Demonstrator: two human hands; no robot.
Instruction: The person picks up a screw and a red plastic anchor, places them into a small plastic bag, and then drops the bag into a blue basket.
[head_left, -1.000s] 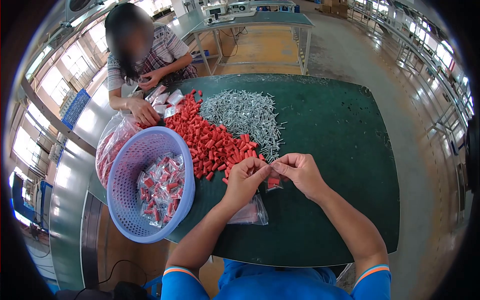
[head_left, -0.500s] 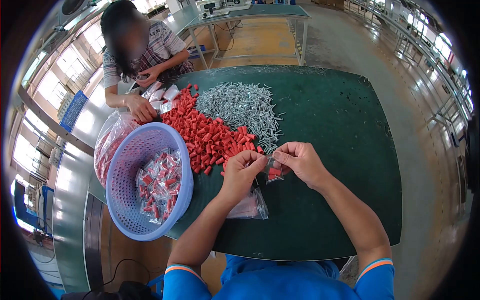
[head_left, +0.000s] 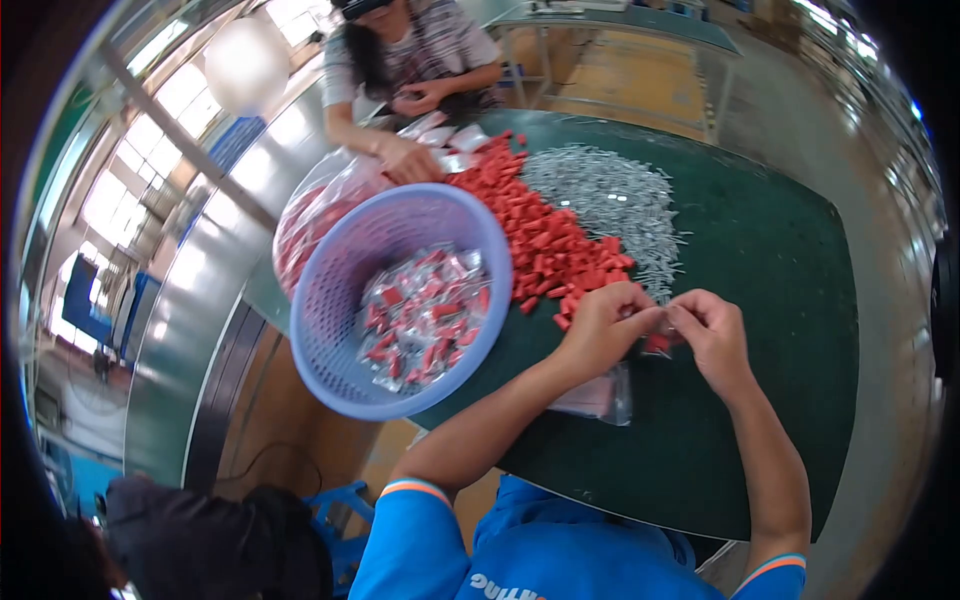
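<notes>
My left hand (head_left: 603, 328) and my right hand (head_left: 714, 338) meet above the table, thumbs and fingertips pinched on the upper edge of a small clear plastic bag (head_left: 657, 346). Red pieces show in the lower part of this bag. Its top edge is hidden by my fingers. Beneath my left wrist lies a larger clear bag (head_left: 603, 398) with pale contents I cannot make out. A heap of red plastic sleeves (head_left: 548, 245) reaches almost to my left hand. Behind both hands is a pile of silvery screws (head_left: 612, 200).
A blue-purple basket (head_left: 318, 362) of filled little bags stands left of my arm. Across the table, a co-worker's hand (head_left: 408, 160) reaches near a large bag (head_left: 312, 222) of red pieces. Another person in dark clothing (head_left: 215, 540) is at lower left, near a blue stool (head_left: 345, 522).
My view has swung left, so the table and basket appear farther right. A dark-clothed person now shows at lower left. Both hands still pinch the small bag.
</notes>
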